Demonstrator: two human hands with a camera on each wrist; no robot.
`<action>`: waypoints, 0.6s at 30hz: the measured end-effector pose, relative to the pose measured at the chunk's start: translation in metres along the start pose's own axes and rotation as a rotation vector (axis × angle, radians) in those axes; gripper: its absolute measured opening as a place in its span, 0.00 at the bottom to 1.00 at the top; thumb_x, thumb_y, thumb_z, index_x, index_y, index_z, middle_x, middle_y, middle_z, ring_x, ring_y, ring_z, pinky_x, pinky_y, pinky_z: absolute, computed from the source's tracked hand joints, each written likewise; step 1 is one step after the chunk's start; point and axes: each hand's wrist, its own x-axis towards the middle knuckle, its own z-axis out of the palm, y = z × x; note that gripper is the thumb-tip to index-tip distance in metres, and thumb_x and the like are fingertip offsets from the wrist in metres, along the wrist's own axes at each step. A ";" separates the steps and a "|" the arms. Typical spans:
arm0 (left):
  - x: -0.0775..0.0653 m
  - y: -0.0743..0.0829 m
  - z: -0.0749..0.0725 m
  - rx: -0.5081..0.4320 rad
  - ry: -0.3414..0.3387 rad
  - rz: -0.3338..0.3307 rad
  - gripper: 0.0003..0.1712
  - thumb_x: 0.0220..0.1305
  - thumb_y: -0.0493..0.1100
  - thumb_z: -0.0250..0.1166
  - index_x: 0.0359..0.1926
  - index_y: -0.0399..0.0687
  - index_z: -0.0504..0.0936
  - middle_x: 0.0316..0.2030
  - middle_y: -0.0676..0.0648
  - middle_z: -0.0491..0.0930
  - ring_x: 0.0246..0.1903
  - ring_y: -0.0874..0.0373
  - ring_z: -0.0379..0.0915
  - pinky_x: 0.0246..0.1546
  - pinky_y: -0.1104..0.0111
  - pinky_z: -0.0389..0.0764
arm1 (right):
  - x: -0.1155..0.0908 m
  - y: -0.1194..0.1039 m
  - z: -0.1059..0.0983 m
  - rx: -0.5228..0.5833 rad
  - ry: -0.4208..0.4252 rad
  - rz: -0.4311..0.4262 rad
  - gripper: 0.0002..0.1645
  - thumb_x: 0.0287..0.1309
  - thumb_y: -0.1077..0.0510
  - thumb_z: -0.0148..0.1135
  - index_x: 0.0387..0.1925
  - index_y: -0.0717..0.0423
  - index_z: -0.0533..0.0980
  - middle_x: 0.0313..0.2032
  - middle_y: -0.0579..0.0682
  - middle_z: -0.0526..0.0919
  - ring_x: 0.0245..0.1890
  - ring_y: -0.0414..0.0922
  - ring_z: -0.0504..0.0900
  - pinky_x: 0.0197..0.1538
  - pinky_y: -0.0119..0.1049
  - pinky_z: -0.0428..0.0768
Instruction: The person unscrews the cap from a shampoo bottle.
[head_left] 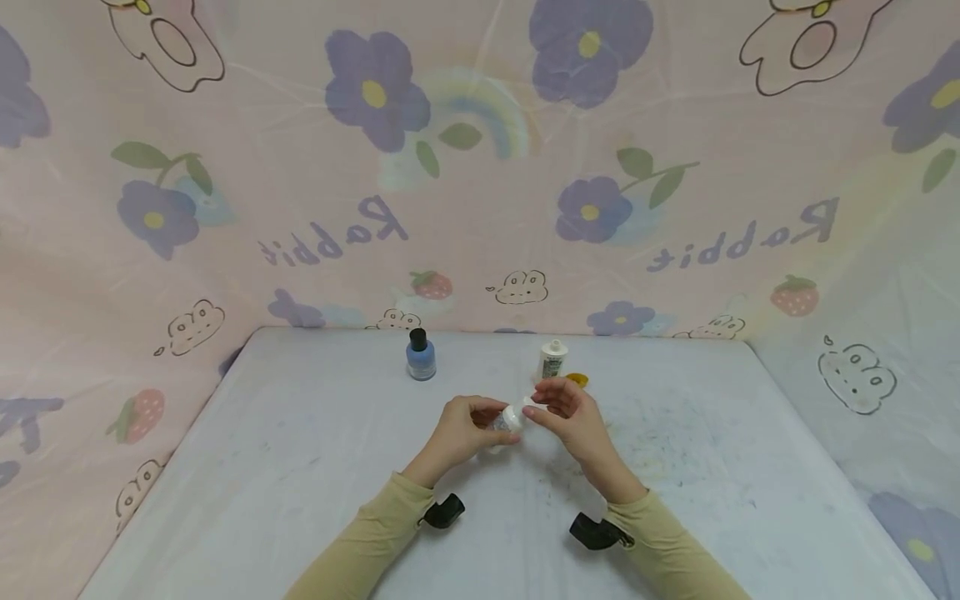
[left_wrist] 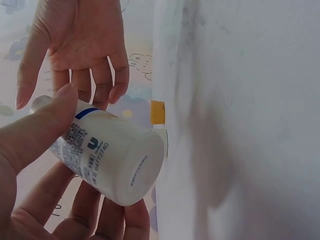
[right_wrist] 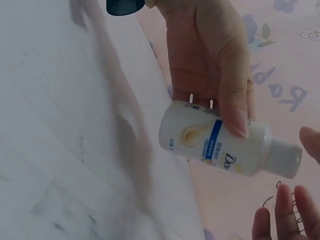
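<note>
Tilted sideways above the table, a small white bottle (right_wrist: 200,137) with a blue band and printed label rests in the grip of my left hand (head_left: 467,429). The left thumb lies along one side and the fingers curl round the other, as the left wrist view shows. Its white cap (right_wrist: 284,159) points toward my right hand (head_left: 573,417). The right fingers (right_wrist: 284,210) are spread and loosely bent, just off the cap with a gap showing in the right wrist view. The bottle's flat base (left_wrist: 145,172) faces the left wrist camera.
A blue bottle with a black cap (head_left: 421,357) stands at the back left of the white table (head_left: 337,500). A second white bottle (head_left: 553,358) stands upright behind the right hand, beside a yellow cap (head_left: 577,380). A patterned cloth (head_left: 480,217) hangs behind the table.
</note>
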 end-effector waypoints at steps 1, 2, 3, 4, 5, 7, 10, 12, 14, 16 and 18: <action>0.000 -0.001 0.000 0.008 0.003 0.008 0.23 0.43 0.44 0.80 0.43 0.45 0.86 0.37 0.51 0.82 0.35 0.60 0.77 0.35 0.69 0.79 | 0.000 0.000 0.001 -0.004 0.006 0.004 0.25 0.53 0.61 0.71 0.51 0.63 0.71 0.47 0.62 0.77 0.48 0.50 0.76 0.49 0.31 0.75; 0.000 -0.001 0.000 0.015 0.005 0.012 0.23 0.43 0.44 0.80 0.43 0.45 0.86 0.37 0.52 0.82 0.35 0.60 0.77 0.35 0.69 0.79 | -0.001 -0.001 0.001 -0.006 0.010 0.007 0.24 0.53 0.61 0.71 0.50 0.63 0.72 0.47 0.62 0.77 0.48 0.50 0.76 0.49 0.31 0.75; 0.000 -0.002 0.000 0.023 0.006 0.016 0.23 0.43 0.44 0.80 0.43 0.46 0.87 0.37 0.52 0.82 0.35 0.60 0.77 0.36 0.69 0.79 | -0.002 -0.005 0.002 -0.015 0.014 0.000 0.23 0.53 0.62 0.71 0.49 0.63 0.72 0.47 0.62 0.77 0.48 0.50 0.76 0.49 0.31 0.75; -0.001 -0.002 0.000 0.027 0.008 0.021 0.23 0.43 0.44 0.80 0.43 0.46 0.87 0.37 0.52 0.82 0.35 0.60 0.77 0.36 0.69 0.79 | -0.004 -0.008 0.004 -0.025 0.016 -0.002 0.23 0.53 0.62 0.70 0.48 0.64 0.72 0.46 0.62 0.77 0.47 0.50 0.76 0.49 0.31 0.75; -0.001 -0.003 0.000 0.030 0.009 0.027 0.23 0.42 0.44 0.80 0.43 0.46 0.87 0.37 0.52 0.82 0.36 0.60 0.77 0.36 0.68 0.79 | -0.006 -0.011 0.005 -0.037 0.018 -0.007 0.22 0.53 0.63 0.70 0.48 0.65 0.72 0.46 0.62 0.77 0.47 0.50 0.76 0.49 0.32 0.75; -0.001 -0.003 -0.001 0.029 0.011 0.034 0.22 0.42 0.43 0.80 0.43 0.46 0.87 0.37 0.51 0.82 0.37 0.59 0.77 0.38 0.67 0.79 | -0.009 -0.018 0.007 -0.060 0.018 -0.006 0.21 0.54 0.64 0.69 0.47 0.68 0.72 0.45 0.63 0.77 0.46 0.50 0.77 0.49 0.33 0.75; -0.002 -0.002 -0.001 0.026 0.015 0.038 0.23 0.42 0.42 0.80 0.43 0.46 0.87 0.37 0.51 0.82 0.38 0.59 0.77 0.40 0.64 0.80 | -0.012 -0.025 0.010 -0.089 0.021 0.014 0.20 0.54 0.65 0.69 0.45 0.71 0.73 0.44 0.64 0.77 0.45 0.50 0.77 0.49 0.34 0.74; -0.002 -0.001 -0.001 0.028 0.016 0.043 0.23 0.41 0.42 0.80 0.43 0.45 0.87 0.37 0.51 0.82 0.38 0.58 0.77 0.40 0.63 0.80 | -0.012 -0.027 0.011 -0.090 0.028 0.037 0.19 0.54 0.64 0.69 0.44 0.70 0.74 0.43 0.62 0.78 0.46 0.51 0.77 0.49 0.35 0.74; -0.002 0.000 -0.001 0.034 0.015 0.045 0.23 0.41 0.42 0.80 0.43 0.45 0.87 0.37 0.52 0.82 0.38 0.59 0.77 0.40 0.64 0.80 | -0.013 -0.028 0.012 -0.082 0.034 0.050 0.18 0.54 0.64 0.69 0.43 0.69 0.75 0.42 0.60 0.79 0.46 0.52 0.77 0.47 0.36 0.75; -0.002 0.000 -0.001 0.041 0.012 0.038 0.23 0.41 0.43 0.81 0.43 0.46 0.87 0.37 0.53 0.82 0.38 0.60 0.77 0.40 0.66 0.79 | -0.014 -0.028 0.012 -0.076 0.038 0.061 0.17 0.54 0.64 0.69 0.43 0.68 0.75 0.40 0.57 0.79 0.45 0.53 0.77 0.45 0.36 0.76; -0.002 0.001 -0.001 0.051 0.010 0.033 0.23 0.41 0.43 0.81 0.43 0.47 0.87 0.37 0.54 0.82 0.38 0.61 0.77 0.40 0.68 0.79 | -0.014 -0.028 0.011 -0.073 0.038 0.065 0.17 0.54 0.63 0.69 0.43 0.67 0.75 0.40 0.56 0.79 0.45 0.54 0.77 0.43 0.35 0.76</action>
